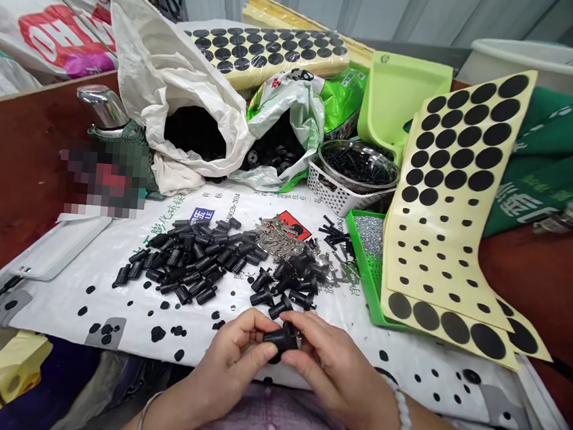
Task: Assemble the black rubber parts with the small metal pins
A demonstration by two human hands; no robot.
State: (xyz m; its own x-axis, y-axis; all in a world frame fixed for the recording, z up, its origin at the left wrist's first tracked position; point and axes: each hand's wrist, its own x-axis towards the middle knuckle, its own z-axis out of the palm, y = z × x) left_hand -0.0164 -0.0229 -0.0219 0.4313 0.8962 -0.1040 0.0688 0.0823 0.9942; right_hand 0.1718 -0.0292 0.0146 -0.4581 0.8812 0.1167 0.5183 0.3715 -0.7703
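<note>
The left hand [234,354] and right hand [340,370], wrists angled inward, pinch a black plastic cylinder [280,338] between fingertips over the near edge of the white-covered worktop [68,303]. Just beyond lie piled black cylinders [187,260], left of small metal clips [284,238]. Dotted sticker sheets [444,245] partly cover a green tray [364,275] at right; farther stand a white basket [335,196] and an open white bag [144,62].

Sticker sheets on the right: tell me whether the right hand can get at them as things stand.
Likely yes: only white cover shows between the right hand and the near end of the sheets, though it would first have to leave the black part to the left hand.
</note>
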